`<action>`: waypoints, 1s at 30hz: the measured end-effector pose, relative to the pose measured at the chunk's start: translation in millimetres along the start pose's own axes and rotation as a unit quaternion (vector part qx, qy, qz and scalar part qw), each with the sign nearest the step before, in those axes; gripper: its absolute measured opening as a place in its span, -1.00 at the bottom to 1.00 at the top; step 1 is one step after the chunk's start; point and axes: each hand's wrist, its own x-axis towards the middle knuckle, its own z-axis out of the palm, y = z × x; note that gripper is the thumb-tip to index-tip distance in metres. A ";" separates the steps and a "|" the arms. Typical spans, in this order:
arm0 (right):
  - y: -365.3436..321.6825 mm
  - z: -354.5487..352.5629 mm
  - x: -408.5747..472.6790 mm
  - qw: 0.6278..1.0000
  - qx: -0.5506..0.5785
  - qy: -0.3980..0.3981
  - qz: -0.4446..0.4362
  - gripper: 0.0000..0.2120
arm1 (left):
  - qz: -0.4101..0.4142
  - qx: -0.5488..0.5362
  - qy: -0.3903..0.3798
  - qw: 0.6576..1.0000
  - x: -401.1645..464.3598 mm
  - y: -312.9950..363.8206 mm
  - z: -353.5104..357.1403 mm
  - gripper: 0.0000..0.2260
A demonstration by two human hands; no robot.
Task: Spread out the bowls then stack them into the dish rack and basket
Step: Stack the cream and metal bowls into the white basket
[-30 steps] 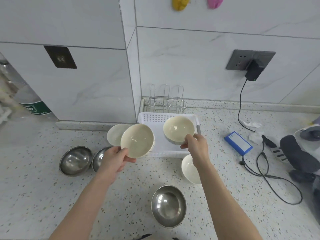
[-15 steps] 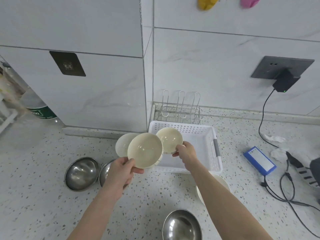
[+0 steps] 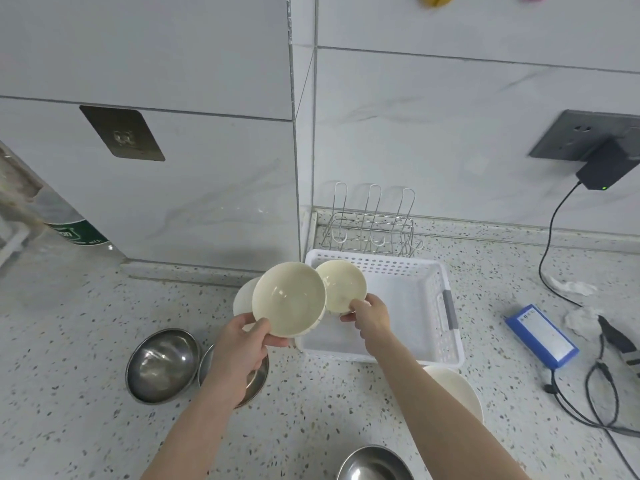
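Observation:
My left hand (image 3: 242, 344) grips a cream bowl (image 3: 289, 299) by its rim, tilted toward me, just left of the white plastic basket (image 3: 415, 306). My right hand (image 3: 369, 315) holds a smaller cream bowl (image 3: 341, 285) low inside the basket's near left corner. A wire dish rack (image 3: 369, 226) stands behind the basket against the wall. Another white bowl (image 3: 244, 299) lies partly hidden behind the left-hand bowl. A white bowl (image 3: 457, 393) sits under my right forearm. Three steel bowls rest on the counter: one (image 3: 162, 363) at left, one (image 3: 256, 375) under my left hand, one (image 3: 374, 464) at the bottom edge.
A blue box (image 3: 540, 336), black cables (image 3: 595, 400) and crumpled tissue (image 3: 571, 287) lie on the speckled counter at right. A charger (image 3: 604, 169) is plugged into the wall socket. A bottle (image 3: 74, 225) stands at far left behind the tiled pillar.
My right hand has moved its bowl down and left into the basket's near left corner. My left hand's bowl has stayed beside the basket. The camera has moved closer and tilted.

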 end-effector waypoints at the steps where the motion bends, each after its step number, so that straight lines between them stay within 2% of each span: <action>1: 0.3 0.0 0.6 1.000 0.001 0.001 0.003 -0.64 | 0.001 0.005 0.001 1.000 1.2 0.4 0.3 -0.78; 11: 4.9 8.5 1.4 0.999 0.024 0.033 -0.013 -0.64 | 0.023 0.077 0.001 0.997 15.5 -2.4 15.1 -0.76; 14: 1.2 3.9 -0.8 0.999 -0.030 0.025 -0.020 -0.58 | 0.035 0.091 -0.016 0.995 19.9 -1.5 21.6 -0.76; 16: -2.1 -4.3 -5.8 0.991 -0.115 0.060 -0.038 -0.49 | 0.046 0.102 -0.018 0.994 24.1 0.7 27.4 -0.78; 17: -4.1 -9.5 -9.1 0.986 -0.134 0.086 -0.055 -0.50 | 0.050 0.113 -0.018 0.992 26.8 2.1 30.5 -0.80; 19: -9.4 -17.8 -18.4 0.986 -0.086 0.099 -0.108 -0.61 | 0.057 0.136 -0.021 0.989 33.1 5.1 37.7 -0.80; 22: -17.9 -26.6 -32.3 0.982 -0.046 0.034 -0.179 -0.71 | 0.065 0.153 -0.026 0.986 41.6 10.1 50.2 -0.81; 25: -23.4 -29.5 -34.9 0.976 -0.099 0.006 -0.191 -0.76 | 0.064 0.154 -0.032 0.986 48.0 15.9 61.4 -0.80; 30: -33.4 -28.9 -30.2 0.966 -0.164 0.041 -0.196 -0.76 | 0.075 0.143 -0.047 0.986 50.3 23.0 75.0 -0.74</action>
